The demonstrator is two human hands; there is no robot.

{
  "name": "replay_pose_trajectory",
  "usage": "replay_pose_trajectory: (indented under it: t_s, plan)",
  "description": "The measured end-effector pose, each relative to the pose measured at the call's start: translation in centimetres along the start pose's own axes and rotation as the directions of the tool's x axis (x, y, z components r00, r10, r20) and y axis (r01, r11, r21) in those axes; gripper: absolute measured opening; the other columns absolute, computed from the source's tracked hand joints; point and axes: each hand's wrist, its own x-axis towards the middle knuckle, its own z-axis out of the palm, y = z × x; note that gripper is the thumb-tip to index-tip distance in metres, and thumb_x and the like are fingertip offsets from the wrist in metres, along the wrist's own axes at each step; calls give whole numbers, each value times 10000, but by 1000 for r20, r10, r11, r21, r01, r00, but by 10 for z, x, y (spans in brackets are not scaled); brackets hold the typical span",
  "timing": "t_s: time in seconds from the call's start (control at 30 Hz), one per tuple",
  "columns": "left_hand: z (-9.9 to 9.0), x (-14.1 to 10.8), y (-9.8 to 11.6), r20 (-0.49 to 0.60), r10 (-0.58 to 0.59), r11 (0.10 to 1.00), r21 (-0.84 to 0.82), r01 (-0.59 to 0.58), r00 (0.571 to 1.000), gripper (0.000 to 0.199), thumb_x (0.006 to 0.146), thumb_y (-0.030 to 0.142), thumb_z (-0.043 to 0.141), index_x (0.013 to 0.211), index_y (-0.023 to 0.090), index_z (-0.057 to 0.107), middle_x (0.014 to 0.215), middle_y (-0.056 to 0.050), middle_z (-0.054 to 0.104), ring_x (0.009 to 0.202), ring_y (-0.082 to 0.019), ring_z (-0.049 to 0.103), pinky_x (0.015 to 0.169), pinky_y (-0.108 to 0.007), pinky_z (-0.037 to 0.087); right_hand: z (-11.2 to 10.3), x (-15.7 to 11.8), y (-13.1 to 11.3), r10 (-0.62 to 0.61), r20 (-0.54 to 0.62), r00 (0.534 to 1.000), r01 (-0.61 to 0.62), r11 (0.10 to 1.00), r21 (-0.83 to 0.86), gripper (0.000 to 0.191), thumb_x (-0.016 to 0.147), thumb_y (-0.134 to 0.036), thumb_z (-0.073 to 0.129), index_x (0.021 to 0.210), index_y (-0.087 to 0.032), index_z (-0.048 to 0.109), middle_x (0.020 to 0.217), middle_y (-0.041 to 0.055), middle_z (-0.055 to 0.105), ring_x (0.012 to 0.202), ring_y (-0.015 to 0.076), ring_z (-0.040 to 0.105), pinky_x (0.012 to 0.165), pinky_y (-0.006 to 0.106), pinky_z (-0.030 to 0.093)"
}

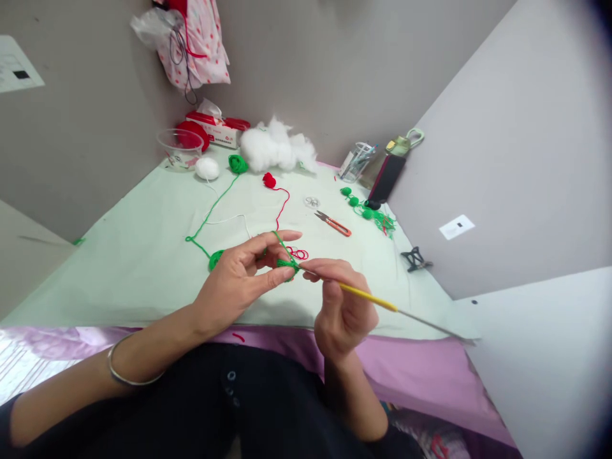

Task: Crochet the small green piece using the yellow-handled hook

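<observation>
Between the thumb and fingers of my left hand (239, 274) is a small green crochet piece (287, 264), partly hidden by the fingers. Green yarn runs over the raised index finger down to it. My right hand (345, 303) is closed around a crochet hook (368, 296) with a yellow grip and a long metal shaft. The hook's tip meets the green piece. Behind my left hand, a green yarn bundle (217, 259) shows in part. Loose red yarn (298, 253) lies just beyond the fingers.
Yarn balls in white (207, 168), green (238, 164) and red (269, 180) lie toward the back, near white stuffing (277, 148). Orange thread snips (333, 223) rest right of centre. A bottle (389, 169), pen cup (356, 161) and small green pieces (354, 201) are at the right.
</observation>
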Motion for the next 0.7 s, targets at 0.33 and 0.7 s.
replay_pose_trajectory:
  t_s: [0.33,0.7]
  plan:
    - [0,8,2,168,-301,849,-402,344,939,427,800,259,885,1212,189,796,717,48,510,545,-41,254,480,-198,231,4,0,4,56,-139,989,-52,998,32,231,1041,-202,533,1100,-270,746,915,35,726,746,168,696,645,348,600]
    - [5,6,-2,58,-171,939,-293,180,984,464,779,208,892,1234,244,803,823,10,632,648,-76,443,540,-203,317,10,-5,7,-41,-50,998,34,991,-126,313,981,-137,658,1195,-336,769,1042,34,775,935,186,739,769,361,635]
